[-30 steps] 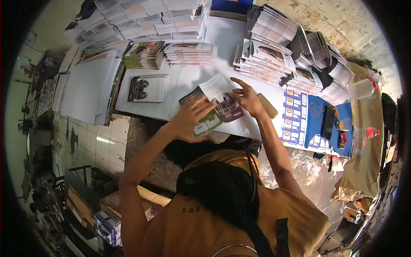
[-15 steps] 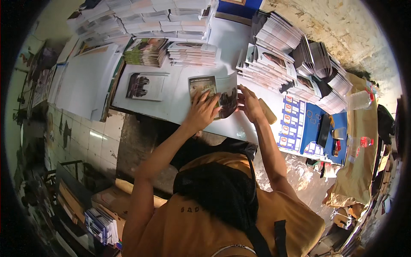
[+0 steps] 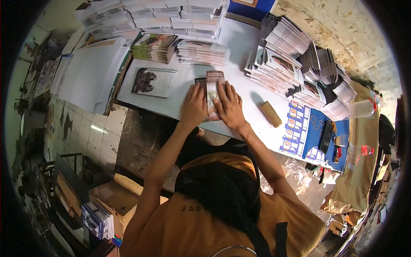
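A folded leaflet is lying on the white table, pressed flat between both hands. The left hand and right hand are resting palm-down with fingers spread, pinching nothing. A single printed sheet is lying well left; a tan block is sitting to the right.

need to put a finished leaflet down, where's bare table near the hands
Bare white table lies between the right hand and the tan block, and between the left hand and the single dark booklet. The stacks along the far edge are crowded.
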Demonstrator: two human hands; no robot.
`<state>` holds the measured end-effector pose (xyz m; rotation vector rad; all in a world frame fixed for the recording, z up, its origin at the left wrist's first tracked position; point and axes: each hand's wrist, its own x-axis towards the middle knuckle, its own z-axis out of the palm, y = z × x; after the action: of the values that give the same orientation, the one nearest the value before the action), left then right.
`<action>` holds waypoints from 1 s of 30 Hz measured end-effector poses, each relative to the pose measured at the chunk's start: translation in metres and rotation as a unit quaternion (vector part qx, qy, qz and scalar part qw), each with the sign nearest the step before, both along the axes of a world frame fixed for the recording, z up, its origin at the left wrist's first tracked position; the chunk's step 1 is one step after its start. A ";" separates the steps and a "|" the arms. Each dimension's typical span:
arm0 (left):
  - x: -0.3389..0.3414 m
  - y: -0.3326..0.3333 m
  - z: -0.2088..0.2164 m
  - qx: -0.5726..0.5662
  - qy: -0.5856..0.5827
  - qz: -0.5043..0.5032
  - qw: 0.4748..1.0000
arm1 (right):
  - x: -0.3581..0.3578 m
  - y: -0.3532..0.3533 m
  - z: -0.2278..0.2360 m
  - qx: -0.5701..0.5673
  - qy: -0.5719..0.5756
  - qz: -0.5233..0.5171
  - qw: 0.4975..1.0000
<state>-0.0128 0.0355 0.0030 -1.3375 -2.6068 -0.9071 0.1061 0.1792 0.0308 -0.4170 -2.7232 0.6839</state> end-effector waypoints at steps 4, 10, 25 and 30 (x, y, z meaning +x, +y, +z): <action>-0.017 -0.033 0.000 -0.007 0.012 -0.017 1.000 | -0.002 -0.010 0.000 0.035 -0.011 -0.005 0.999; -0.010 -0.040 0.007 -0.060 0.015 -0.066 0.996 | -0.011 -0.020 -0.009 0.062 -0.016 0.014 0.998; -0.010 -0.039 0.003 -0.069 0.052 -0.063 0.994 | -0.016 -0.027 -0.018 0.115 -0.011 0.007 0.993; -0.009 -0.039 0.004 -0.066 0.050 -0.056 0.995 | -0.017 -0.028 -0.018 0.107 -0.028 0.006 0.994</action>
<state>-0.0218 -0.0034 0.0075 -1.5338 -2.5780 -0.6725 0.0893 0.1516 0.0127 -0.3735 -2.8154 0.3823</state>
